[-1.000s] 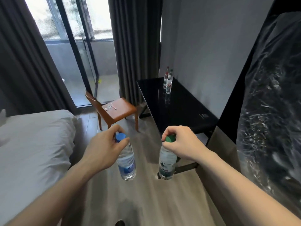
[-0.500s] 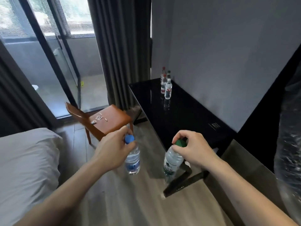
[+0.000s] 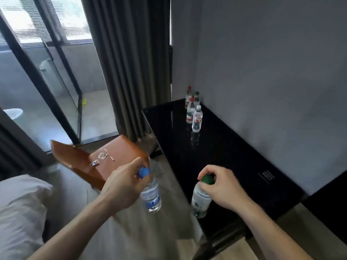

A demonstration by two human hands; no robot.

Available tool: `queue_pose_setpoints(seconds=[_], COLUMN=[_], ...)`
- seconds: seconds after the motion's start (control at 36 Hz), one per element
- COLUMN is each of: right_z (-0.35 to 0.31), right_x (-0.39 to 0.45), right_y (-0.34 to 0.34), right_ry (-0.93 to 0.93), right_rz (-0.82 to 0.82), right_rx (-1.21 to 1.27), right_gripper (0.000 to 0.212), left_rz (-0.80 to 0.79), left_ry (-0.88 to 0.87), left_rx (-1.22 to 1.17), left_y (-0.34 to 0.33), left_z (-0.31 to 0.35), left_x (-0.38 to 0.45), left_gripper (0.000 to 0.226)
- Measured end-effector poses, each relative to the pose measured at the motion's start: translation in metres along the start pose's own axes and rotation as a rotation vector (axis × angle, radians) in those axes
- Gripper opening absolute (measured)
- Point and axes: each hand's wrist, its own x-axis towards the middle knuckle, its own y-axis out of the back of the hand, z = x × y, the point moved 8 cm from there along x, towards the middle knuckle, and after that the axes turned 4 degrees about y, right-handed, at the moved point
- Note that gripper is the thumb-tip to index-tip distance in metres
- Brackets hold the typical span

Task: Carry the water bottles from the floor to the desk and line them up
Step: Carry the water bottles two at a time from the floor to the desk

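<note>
Both grips pinch caps from above: left hand (image 3: 124, 186) on the blue-capped bottle (image 3: 150, 194), right hand (image 3: 221, 186) on the green-capped bottle (image 3: 201, 199), bodies hanging below. Since a second ago the black desk (image 3: 234, 166) has drawn closer; its near edge now lies under the right grip. Beyond both grips, bare top runs to the four standing bottles (image 3: 193, 111); the tan chair (image 3: 105, 162) crowds the left.

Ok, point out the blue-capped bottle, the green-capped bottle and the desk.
blue-capped bottle (image 3: 151, 196): head view, on its clear body below the left hand.
green-capped bottle (image 3: 200, 200): head view, on its clear body below the right hand.
desk (image 3: 221, 156): head view, on a bare part of its black top.
</note>
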Motion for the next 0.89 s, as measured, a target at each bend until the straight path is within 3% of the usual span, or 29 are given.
queue_pose_setpoints(seconds=[0.36, 0.89], right_z=[0.014, 0.068], right_x=[0.175, 0.341], right_y=[-0.012, -0.020], right_ry=[-0.027, -0.386], right_rz=[-0.009, 0.259], right_rx=[-0.011, -0.037], right_gripper=[0.011, 0.013], left_rz=[-0.043, -0.346], left_ry=[-0.063, -0.373], left_rx=[0.020, 0.108], left_y=[-0.008, -0.068], left_z=[-0.023, -0.051], left_x=[0.179, 0.477], left_gripper=[0.017, 0.019])
